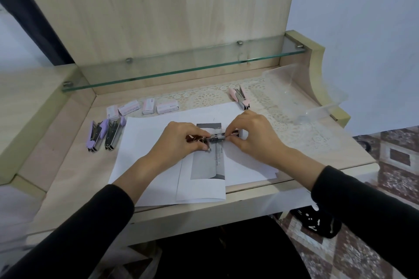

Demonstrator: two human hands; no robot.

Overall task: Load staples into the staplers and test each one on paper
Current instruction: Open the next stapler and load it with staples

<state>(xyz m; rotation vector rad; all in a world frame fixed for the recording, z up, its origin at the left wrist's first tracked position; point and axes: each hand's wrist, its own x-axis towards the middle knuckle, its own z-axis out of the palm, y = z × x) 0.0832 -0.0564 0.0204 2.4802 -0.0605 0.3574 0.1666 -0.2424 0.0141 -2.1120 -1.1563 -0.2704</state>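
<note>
A metal stapler (216, 137) lies sideways over white sheets of paper (147, 140) at the desk's middle. My left hand (181, 140) grips its left end, fingers curled round it. At the stapler's right end my right hand (251, 135) pinches it with thumb and fingertips. Much of the stapler is hidden under both hands. Two purple staplers (105, 135) lie opened at the left of the paper. A pink stapler (239, 96) lies opened behind the paper. Several small staple boxes (145, 106) sit in a row at the back.
A folded sheet with a grey printed picture (207, 165) lies on top of the paper stack. A clear plastic container (301, 90) stands at the back right on a lace mat (283, 124). A glass shelf (181, 70) overhangs the back of the desk.
</note>
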